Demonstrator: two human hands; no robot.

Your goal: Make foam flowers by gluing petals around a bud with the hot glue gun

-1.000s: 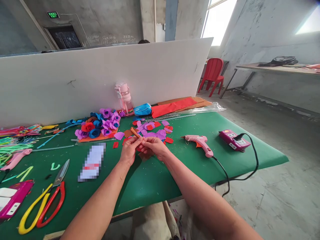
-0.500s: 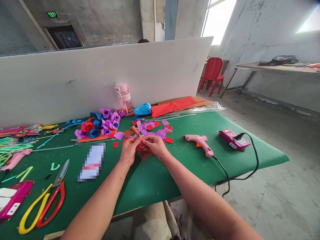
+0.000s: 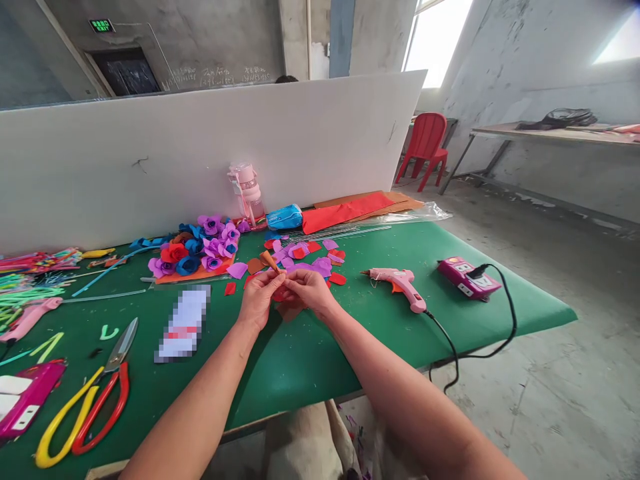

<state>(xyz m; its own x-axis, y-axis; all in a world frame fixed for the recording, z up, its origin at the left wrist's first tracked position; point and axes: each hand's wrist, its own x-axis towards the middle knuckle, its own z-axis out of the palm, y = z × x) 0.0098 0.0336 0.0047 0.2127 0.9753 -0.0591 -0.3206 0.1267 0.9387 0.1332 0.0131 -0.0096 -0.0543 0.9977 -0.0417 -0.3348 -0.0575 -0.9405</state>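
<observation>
My left hand (image 3: 260, 299) and my right hand (image 3: 311, 291) meet above the green table (image 3: 300, 363), fingertips nearly touching. Between them is a rolled brown paper piece (image 3: 269, 259), its cone-like end rising above my left fingers. The fingers of both hands are pinched around its lower part, which they largely hide. Behind and around the hands lie loose purple petals (image 3: 320, 266) and red petals (image 3: 337, 279). A pink glue gun (image 3: 400, 283) rests to the right of my hands.
Finished paper flowers (image 3: 187, 265) are piled at the back left. Scissors (image 3: 117, 363) with red and yellow handles lie at left, near a pale pixelated item (image 3: 183, 323). A power strip (image 3: 470, 279) sits at right, its cable looping over the edge. A pink bottle (image 3: 249, 193) stands behind.
</observation>
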